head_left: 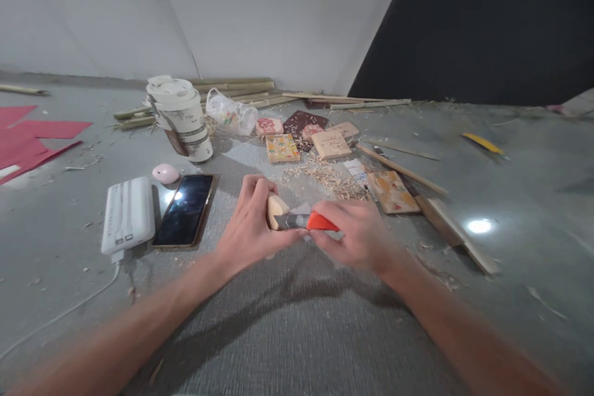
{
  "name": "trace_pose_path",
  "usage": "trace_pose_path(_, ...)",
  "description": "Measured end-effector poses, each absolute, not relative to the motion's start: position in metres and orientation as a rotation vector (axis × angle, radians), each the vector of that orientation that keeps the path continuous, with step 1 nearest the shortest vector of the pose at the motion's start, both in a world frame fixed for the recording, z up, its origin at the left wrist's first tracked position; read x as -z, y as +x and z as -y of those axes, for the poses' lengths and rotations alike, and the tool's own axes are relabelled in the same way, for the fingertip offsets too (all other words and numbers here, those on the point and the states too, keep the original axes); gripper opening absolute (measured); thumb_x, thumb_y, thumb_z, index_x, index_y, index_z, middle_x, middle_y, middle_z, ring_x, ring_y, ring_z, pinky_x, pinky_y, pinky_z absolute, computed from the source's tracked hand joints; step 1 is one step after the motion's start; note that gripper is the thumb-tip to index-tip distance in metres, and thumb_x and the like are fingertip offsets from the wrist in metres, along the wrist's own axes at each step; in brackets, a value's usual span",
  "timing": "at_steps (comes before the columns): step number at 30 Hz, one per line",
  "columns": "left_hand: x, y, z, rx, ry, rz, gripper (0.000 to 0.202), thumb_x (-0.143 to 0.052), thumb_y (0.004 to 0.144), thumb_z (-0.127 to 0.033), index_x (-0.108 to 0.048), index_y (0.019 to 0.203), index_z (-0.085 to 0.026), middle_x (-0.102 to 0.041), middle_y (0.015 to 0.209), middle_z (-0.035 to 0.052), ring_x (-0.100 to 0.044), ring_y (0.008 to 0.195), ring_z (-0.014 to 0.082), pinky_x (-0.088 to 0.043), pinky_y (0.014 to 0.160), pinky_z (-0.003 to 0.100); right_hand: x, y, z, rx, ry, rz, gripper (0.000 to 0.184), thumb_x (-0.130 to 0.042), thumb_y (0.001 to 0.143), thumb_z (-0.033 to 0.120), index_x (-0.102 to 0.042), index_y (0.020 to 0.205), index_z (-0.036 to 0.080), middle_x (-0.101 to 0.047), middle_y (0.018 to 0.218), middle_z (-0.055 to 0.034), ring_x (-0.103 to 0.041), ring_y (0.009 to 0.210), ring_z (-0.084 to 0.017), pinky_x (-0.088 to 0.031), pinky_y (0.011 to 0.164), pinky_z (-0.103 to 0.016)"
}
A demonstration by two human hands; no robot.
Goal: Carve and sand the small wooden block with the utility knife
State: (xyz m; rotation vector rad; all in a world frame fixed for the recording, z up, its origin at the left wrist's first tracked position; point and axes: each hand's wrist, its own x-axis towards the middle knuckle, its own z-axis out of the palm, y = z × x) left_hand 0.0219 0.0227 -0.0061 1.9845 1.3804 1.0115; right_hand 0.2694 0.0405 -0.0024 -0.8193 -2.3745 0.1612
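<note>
In the middle of the head view, my left hand (248,223) is closed around a small pale wooden block (277,209). My right hand (355,232) grips a utility knife (322,221) with an orange-red handle. Its grey blade points left and touches the block's near face. My left thumb stretches along below the blade towards the right hand. Part of the block is hidden by the left fingers. Just beyond the hands lies a heap of wood shavings (334,178).
Left stand a paper cup (183,124), a phone (184,210), a white power bank (129,215) with cable and a pink egg-shaped case (166,173). Behind lie carved blocks (331,145), a plastic bag (232,114) and bamboo strips (236,86). A yellow cutter (482,143) lies right.
</note>
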Motion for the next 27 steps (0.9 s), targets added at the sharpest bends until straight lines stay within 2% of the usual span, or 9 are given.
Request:
trace_pose_path(5, 0.0073, 0.0192, -0.0227, -1.009, 1.982, -1.439, 0.065, -0.092, 0.080, -0.064, -0.048, 0.109, -0.026, -0.047, 0.118, 0.0051, -0.056, 0.111, 0.0286, -0.055, 0.098, 0.049, 0.0014, 0.2705, -0.0410, -0.084, -0.806, 2.393, 0.020, -0.061, 0.108, 0.039, -0.068, 0.098, 0.022, -0.071, 0.079, 0.0005, -0.060, 0.066, -0.016, -0.036, 0.065, -0.031)
trace_pose_path(10, 0.0084, 0.0169, -0.0250, -1.100, 2.061, -1.451, 0.066, -0.082, 0.084, -0.080, -0.053, 0.103, -0.024, -0.054, 0.113, 0.0059, -0.057, 0.099, 0.0261, -0.053, 0.086, 0.044, 0.0004, 0.2712, -0.0392, -0.103, -0.819, 2.399, 0.021, -0.061, 0.109, 0.040, -0.069, 0.101, 0.022, -0.072, 0.081, -0.0006, -0.062, 0.069, -0.017, -0.036, 0.066, -0.032)
trace_pose_path(13, 0.0100, 0.0157, -0.0271, -1.147, 2.170, -1.393, 0.059, -0.075, 0.092, -0.080, -0.054, 0.095, -0.025, -0.061, 0.102, 0.0050, -0.054, 0.095, 0.0264, -0.050, 0.086, 0.043, 0.0007, 0.2715, -0.0387, -0.099, -0.826, 2.400, 0.021, -0.061, 0.109, 0.040, -0.070, 0.102, 0.022, -0.073, 0.082, -0.0008, -0.061, 0.068, -0.017, -0.036, 0.065, -0.031)
trace_pose_path(16, 0.0109, 0.0148, -0.0281, -1.135, 2.187, -1.387, 0.056, -0.074, 0.094, -0.078, -0.058, 0.093, -0.025, -0.062, 0.095, 0.0046, -0.053, 0.095, 0.0274, -0.048, 0.083, 0.042, 0.0010, 0.2721, -0.0391, -0.086, -0.858, 2.413, 0.021, -0.061, 0.109, 0.040, -0.070, 0.103, 0.022, -0.073, 0.082, -0.0008, -0.060, 0.067, -0.017, -0.035, 0.063, -0.031)
trace_pose_path(21, 0.0079, 0.0160, -0.0273, -1.067, 2.135, -1.485, 0.062, -0.077, 0.087, -0.083, -0.056, 0.091, -0.024, -0.059, 0.100, 0.0055, -0.051, 0.096, 0.0284, -0.043, 0.077, 0.039, 0.0005, 0.2718, -0.0396, -0.093, -0.845, 2.400, 0.019, -0.064, 0.108, 0.039, -0.071, 0.103, 0.022, -0.073, 0.082, -0.0004, -0.061, 0.068, -0.017, -0.036, 0.064, -0.031)
trace_pose_path(27, 0.0070, 0.0172, -0.0274, -1.044, 2.116, -1.514, 0.063, -0.075, 0.087, -0.084, -0.054, 0.090, -0.024, -0.059, 0.100, 0.0054, -0.052, 0.097, 0.0284, -0.043, 0.076, 0.039, -0.0002, 0.2707, -0.0394, -0.077, -0.854, 2.387, 0.021, -0.063, 0.108, 0.039, -0.072, 0.100, 0.023, -0.075, 0.083, -0.0012, -0.061, 0.067, -0.016, -0.038, 0.065, -0.031)
